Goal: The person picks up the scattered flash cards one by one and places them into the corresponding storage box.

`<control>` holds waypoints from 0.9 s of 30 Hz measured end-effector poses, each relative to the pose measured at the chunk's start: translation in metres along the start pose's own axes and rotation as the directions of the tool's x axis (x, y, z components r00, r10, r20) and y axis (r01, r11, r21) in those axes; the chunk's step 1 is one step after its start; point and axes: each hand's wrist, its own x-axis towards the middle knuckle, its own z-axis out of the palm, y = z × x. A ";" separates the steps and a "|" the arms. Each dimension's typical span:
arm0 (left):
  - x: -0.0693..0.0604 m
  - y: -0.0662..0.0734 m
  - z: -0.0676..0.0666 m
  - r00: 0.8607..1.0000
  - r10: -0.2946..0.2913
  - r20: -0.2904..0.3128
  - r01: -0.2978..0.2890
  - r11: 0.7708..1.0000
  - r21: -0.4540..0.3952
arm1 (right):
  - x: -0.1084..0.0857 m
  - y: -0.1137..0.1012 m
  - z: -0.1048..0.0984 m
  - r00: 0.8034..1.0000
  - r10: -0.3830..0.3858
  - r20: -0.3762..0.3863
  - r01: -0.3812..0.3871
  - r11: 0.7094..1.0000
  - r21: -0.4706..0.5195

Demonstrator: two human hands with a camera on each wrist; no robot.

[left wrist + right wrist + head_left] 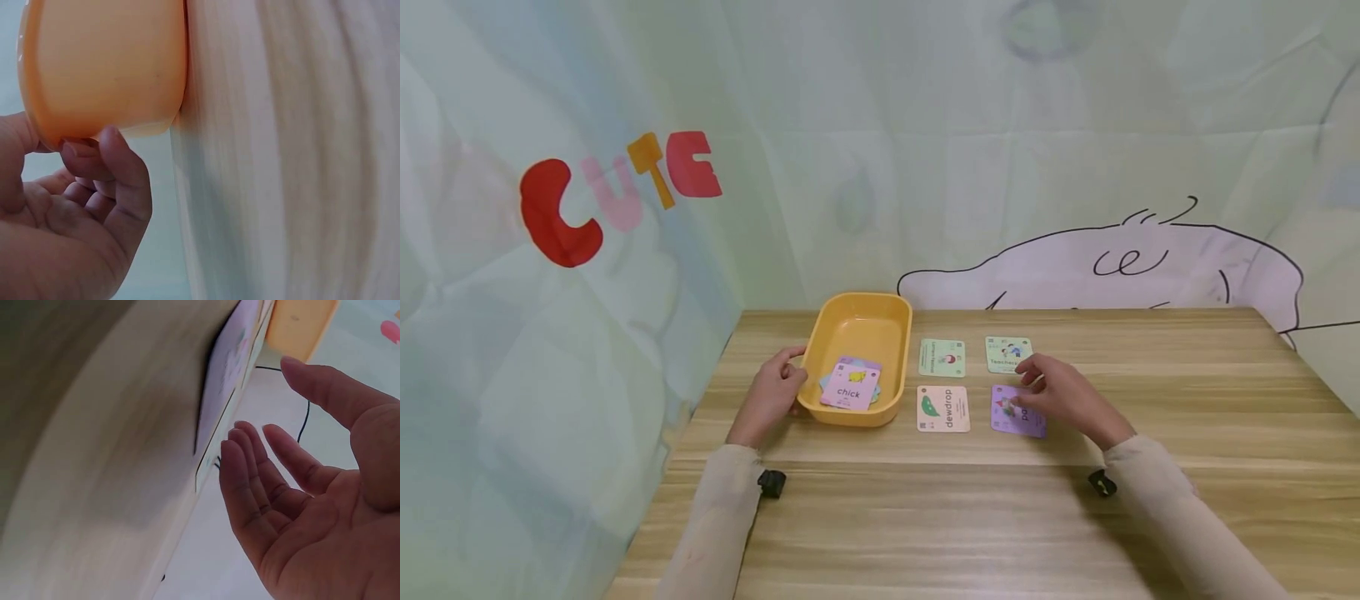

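My left hand [769,398] holds the left rim of a yellow plastic tray [867,337], thumb at the rim and fingers curled against the outer wall, as the left wrist view shows. Inside the tray, a pink "chick" card [848,395] lies atop other cards. My right hand [1066,398] hovers at a purple card [1017,423], whose word it partly hides. In the right wrist view its fingers are loosely bent and apart from the thumb, with nothing between them. Behind the purple card lies a green "Teachers" card [1000,353].
To the tray's right lie a green card [934,358] with a small red-topped picture and a pale "dewdrop" card [946,410]. All rest on a wood-grain table [925,525]. A printed cloth [820,167] hangs behind and to the left.
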 end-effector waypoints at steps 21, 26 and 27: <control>0.000 0.001 0.000 1.000 0.001 0.000 -0.001 1.000 0.006 | 0.002 -0.007 0.003 0.993 0.067 0.094 -0.035 0.951 -0.308; 0.000 0.000 0.000 1.000 -0.007 -0.003 0.007 1.000 0.009 | 0.003 -0.010 0.002 0.990 0.091 0.103 -0.055 0.949 -0.311; 0.000 0.000 0.000 1.000 -0.007 -0.002 0.007 1.000 0.008 | 0.003 -0.010 0.002 0.990 0.094 0.103 -0.058 0.949 -0.311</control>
